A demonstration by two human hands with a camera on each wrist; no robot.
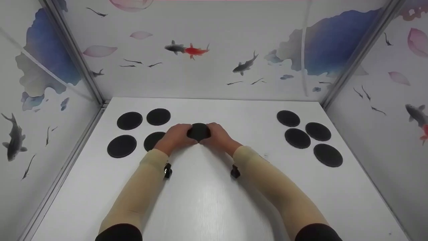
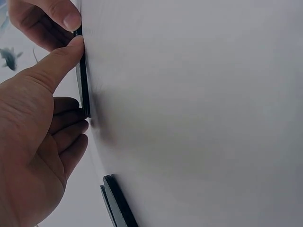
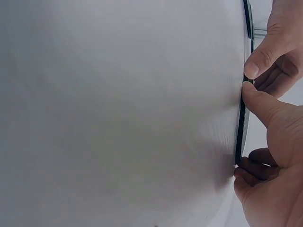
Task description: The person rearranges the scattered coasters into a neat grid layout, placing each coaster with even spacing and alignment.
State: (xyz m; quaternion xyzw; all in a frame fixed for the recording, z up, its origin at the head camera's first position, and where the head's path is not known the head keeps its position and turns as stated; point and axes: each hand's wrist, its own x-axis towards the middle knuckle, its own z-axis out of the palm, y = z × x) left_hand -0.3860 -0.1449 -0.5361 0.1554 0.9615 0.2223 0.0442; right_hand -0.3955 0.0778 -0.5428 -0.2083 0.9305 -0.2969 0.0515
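Observation:
A black round coaster [image 1: 199, 131] lies at the middle of the white table, between both hands. My left hand [image 1: 176, 137] grips its left edge, the thumb on the near side and the other fingers curving round the far side. From the right, my right hand [image 1: 219, 137] holds the opposite edge in the same way, and the two thumb tips nearly meet. Both wrist views show the coaster's dark rim [image 2: 84, 87] edge-on between thumb and fingers, low against the tabletop. The left hand partly covers another black coaster [image 1: 153, 140] in the head view.
Several black coasters [image 1: 122, 146] lie flat on the left side of the white table [image 1: 200, 201]. On the right, several more coasters [image 1: 297, 138] lie close together. White panels printed with fish [image 1: 245, 63] stand at the back and both sides.

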